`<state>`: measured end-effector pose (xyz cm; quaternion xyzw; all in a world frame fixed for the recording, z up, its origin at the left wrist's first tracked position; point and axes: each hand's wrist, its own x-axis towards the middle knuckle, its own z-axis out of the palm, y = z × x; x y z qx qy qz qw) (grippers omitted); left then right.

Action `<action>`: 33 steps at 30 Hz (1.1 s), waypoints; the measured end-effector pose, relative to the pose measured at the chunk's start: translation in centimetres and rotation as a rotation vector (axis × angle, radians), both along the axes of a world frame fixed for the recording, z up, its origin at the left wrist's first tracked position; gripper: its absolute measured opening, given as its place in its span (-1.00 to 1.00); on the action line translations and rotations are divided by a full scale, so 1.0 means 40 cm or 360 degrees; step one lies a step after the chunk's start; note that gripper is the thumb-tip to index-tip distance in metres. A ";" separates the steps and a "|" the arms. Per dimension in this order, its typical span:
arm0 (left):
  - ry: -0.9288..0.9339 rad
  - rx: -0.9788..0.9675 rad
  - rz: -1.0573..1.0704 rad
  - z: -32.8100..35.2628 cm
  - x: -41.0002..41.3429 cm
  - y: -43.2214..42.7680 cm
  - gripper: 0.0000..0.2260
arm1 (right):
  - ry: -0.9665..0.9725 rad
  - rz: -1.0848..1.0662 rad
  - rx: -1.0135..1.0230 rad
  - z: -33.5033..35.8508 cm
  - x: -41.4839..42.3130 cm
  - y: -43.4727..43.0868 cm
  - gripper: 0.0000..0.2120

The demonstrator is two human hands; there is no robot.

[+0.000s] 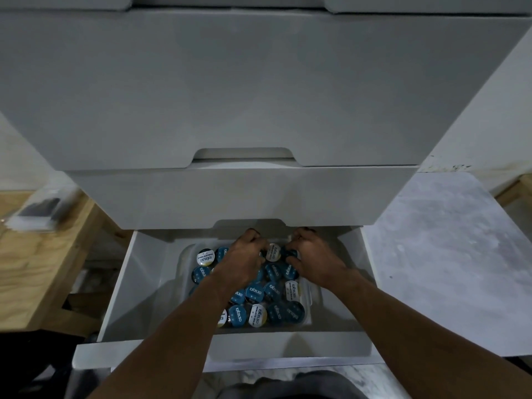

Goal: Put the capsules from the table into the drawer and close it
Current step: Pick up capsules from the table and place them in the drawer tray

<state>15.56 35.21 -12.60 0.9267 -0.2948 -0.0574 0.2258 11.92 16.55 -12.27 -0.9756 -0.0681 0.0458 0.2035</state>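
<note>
My left hand (pixel 244 256) and right hand (pixel 315 257) inside the open drawer (pixel 123 283).
Both sit at its 12 o'clock end, fingers curled among the capsules (pixel 254 292) lying there; I cannot tell if they pinch any.

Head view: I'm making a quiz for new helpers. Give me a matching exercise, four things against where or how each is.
Things:
1 drawer
2 capsules
3 wooden table
4 marbled surface

Place or state:
a in the clear tray
b left of the cabinet
c pulled open
d right of the cabinet

Pairs: 1-c, 2-a, 3-b, 4-d
</note>
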 end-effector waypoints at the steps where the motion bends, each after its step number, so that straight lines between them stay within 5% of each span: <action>1: 0.0009 0.0012 0.0005 -0.003 0.001 0.002 -0.72 | 0.0003 0.0001 0.0001 -0.001 0.000 0.001 -0.74; 20: -0.0196 0.0329 -0.0294 -0.003 0.002 0.015 -0.71 | 0.0087 -0.0084 -0.0061 0.000 0.004 0.024 -0.78; 33: -0.0059 0.0435 0.0001 0.077 -0.038 0.029 -0.68 | 0.0048 -0.0126 -0.0049 0.031 -0.019 0.021 -0.65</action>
